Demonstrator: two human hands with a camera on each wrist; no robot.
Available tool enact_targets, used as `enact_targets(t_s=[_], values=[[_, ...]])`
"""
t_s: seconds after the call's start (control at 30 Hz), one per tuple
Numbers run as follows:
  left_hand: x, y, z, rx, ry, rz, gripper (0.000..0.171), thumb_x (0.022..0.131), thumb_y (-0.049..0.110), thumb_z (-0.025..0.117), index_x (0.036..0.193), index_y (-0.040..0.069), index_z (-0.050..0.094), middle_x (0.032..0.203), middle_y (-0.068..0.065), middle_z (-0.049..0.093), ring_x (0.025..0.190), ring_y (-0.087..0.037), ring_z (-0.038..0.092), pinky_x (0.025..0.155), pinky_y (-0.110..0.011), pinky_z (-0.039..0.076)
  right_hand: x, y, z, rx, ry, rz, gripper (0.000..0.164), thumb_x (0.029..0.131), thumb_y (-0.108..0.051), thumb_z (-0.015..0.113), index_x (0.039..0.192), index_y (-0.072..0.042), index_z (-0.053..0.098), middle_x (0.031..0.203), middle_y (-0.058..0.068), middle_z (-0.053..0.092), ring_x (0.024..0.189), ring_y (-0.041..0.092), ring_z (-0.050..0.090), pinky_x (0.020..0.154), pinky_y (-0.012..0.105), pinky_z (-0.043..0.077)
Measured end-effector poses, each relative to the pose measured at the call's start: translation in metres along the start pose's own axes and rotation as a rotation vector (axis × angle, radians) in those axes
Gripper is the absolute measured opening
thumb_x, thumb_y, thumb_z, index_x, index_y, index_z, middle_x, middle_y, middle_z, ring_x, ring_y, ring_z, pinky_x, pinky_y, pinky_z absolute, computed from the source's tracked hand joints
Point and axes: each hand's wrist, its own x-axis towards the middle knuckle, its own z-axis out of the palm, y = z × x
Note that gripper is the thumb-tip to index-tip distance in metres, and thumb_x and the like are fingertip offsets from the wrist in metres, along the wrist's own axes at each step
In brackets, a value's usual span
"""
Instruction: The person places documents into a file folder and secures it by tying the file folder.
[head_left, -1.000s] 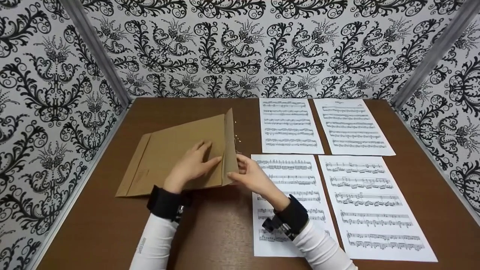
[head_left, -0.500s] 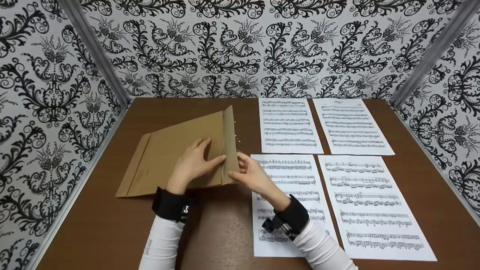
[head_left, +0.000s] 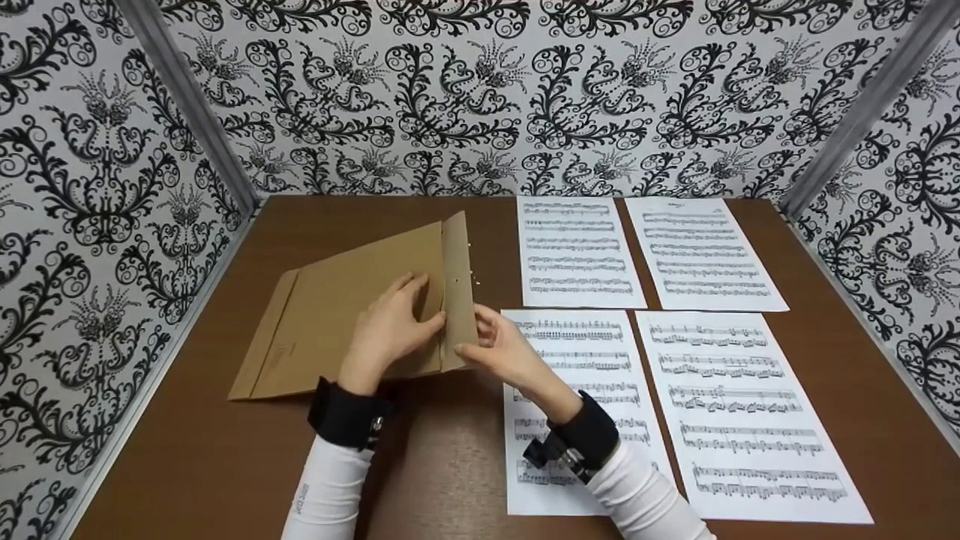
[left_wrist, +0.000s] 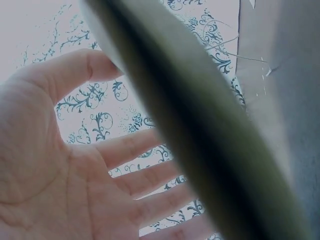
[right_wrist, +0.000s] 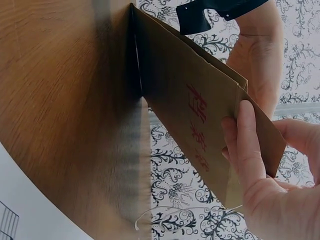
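A brown paper document envelope (head_left: 322, 300) is raised from the table at its right end, its far-left end low near the tabletop. My left hand (head_left: 382, 337) lies on its upper face with fingers extended and the thumb at the flap's crease. At the envelope's right end, my right hand (head_left: 514, 360) pinches the flap (head_left: 454, 262), thumb on top and fingers underneath. In the right wrist view, red characters (right_wrist: 196, 125) mark the envelope's underside, and a thin white string (right_wrist: 167, 209) hangs from it. The left wrist view has the envelope's blurred edge (left_wrist: 210, 125) across my left hand (left_wrist: 70, 170).
Several sheets of music lie on the brown table (head_left: 442, 480) to the right: a back-left sheet (head_left: 577, 251), a back-right sheet (head_left: 705, 251), a front-left sheet (head_left: 555, 495) partly under my right forearm, and a front-right sheet (head_left: 750, 412). Patterned walls (head_left: 480, 97) enclose the table.
The flap has tilted slightly, showing more of its surface, and the crease has shifted a little left. My left hand has edged slightly along the envelope; the right keeps its pinch.
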Motion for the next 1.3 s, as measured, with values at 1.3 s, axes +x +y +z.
enact_targets(t_s=[1.3], values=[[-0.007, 0.027, 0.004, 0.107, 0.261, 0.026, 0.039, 0.092, 0.010, 0.065, 0.131, 0.007, 0.070, 0.124, -0.017, 0.074, 0.084, -0.038, 0.074, 0.064, -0.050, 0.058, -0.005, -0.011, -0.004, 0.052, -0.110, 0.053, 0.074, 0.088, 0.006, 0.065, 0.154, 0.001, 0.031, 0.142, 0.029, 0.058, 0.095, 0.013, 0.073, 0.085, 0.029, 0.062]])
